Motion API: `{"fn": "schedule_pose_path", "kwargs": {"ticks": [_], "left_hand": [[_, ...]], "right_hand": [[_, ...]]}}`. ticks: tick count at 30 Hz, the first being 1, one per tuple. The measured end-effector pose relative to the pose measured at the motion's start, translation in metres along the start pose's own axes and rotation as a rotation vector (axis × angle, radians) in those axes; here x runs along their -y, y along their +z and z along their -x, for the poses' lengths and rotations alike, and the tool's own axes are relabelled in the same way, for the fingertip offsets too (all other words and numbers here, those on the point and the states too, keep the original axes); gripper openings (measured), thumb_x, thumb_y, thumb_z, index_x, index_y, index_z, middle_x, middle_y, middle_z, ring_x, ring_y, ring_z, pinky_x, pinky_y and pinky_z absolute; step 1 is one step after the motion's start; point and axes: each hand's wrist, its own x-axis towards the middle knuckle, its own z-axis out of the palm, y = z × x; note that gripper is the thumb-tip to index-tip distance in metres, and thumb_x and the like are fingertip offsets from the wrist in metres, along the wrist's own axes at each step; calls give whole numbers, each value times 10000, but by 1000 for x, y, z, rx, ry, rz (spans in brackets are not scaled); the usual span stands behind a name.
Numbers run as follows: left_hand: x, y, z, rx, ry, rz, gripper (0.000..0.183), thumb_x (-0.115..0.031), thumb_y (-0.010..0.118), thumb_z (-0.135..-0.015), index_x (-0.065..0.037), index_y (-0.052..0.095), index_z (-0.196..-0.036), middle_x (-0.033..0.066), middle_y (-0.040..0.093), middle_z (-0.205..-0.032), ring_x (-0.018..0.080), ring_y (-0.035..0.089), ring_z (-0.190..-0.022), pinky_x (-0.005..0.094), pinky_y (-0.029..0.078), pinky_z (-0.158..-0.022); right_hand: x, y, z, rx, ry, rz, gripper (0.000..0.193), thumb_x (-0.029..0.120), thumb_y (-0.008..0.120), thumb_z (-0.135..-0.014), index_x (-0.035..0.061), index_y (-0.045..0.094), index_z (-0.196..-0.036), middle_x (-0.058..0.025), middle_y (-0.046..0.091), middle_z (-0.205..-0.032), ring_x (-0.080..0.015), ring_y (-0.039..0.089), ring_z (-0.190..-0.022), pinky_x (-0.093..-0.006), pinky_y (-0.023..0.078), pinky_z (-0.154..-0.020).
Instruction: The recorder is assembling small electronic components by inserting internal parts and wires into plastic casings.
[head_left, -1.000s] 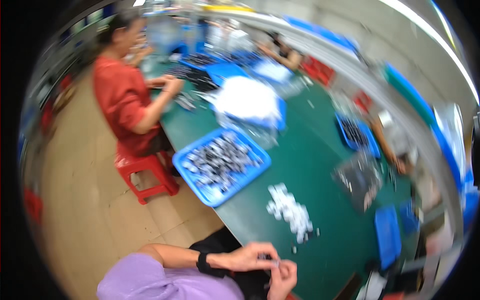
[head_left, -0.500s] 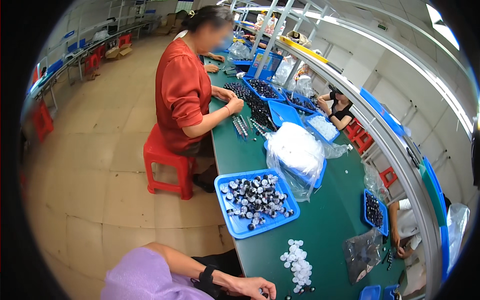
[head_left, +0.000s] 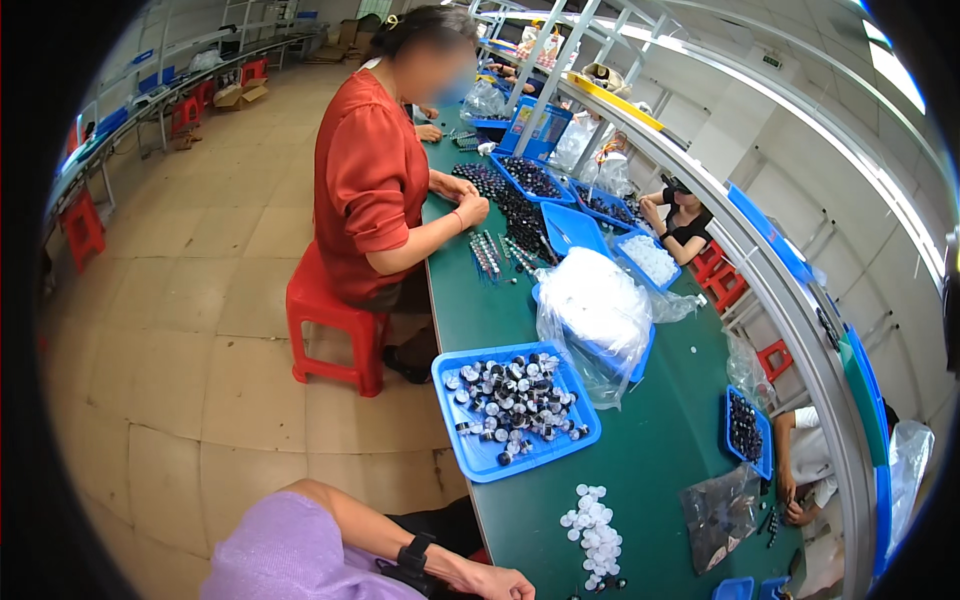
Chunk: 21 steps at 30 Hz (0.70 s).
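My left hand lies at the near edge of the green table, cut off by the picture's lower border. Its fingers are curled together, and what they hold, if anything, is hidden. A lavender sleeve and a black wrist strap show on that arm. To the right of the hand lies a loose pile of whitish round discs, with a few small dark parts at its near end. Beyond the hand stands a blue tray full of small black-and-clear round pieces. My right hand is outside the picture.
A clear plastic bag of white pieces rests on another blue tray behind. A person in a red top sits at the table's left side, handling small parts. At right are a dark plastic bag and another worker's hands.
My left hand has shifted slightly left and down, and its fingers show less. The view has shifted slightly. The trays, bag and discs stay in place.
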Motion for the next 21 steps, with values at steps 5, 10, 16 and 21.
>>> {"fn": "schedule_pose_path", "kwargs": {"ticks": [5, 10, 16, 21], "left_hand": [[13, -5, 0, 0, -6, 11, 217, -257, 695, -845, -44, 665, -868, 18, 665, -758, 47, 550, -615, 171, 406, -495], [13, -1, 1, -38, -85, 71, 201, -247, 688, -851, -51, 669, -892, 5, 660, -776, 44, 551, -643, 172, 408, -497], [10, 7, -3, -20, -64, 104, 181, -205, 683, -853, -49, 638, -933, 2, 629, -784, 48, 537, -650, 188, 423, -528], [23, -5, -14, 27, -49, 114, 251, -255, 670, -868, -51, 600, -997, -30, 594, -829, 9, 507, -667, 134, 374, -458]], "right_hand": [[-8, 8, -1, -134, -120, 38, 40, 47, 638, -861, 42, 617, -827, 12, 561, -668, -35, 437, -547, -177, 285, -485], [-42, 0, -10, -247, -385, 150, 34, 24, 619, -869, 11, 603, -842, -34, 620, -743, -82, 555, -663, -205, 435, -623], [-38, 4, -4, -317, -345, 45, 82, 85, 612, -885, 33, 576, -833, 0, 551, -717, -61, 461, -577, -182, 373, -512], [-45, -3, -13, -356, -403, -135, 76, 107, 589, -898, 46, 564, -861, 10, 513, -696, -37, 398, -511, -159, 297, -405]]}}
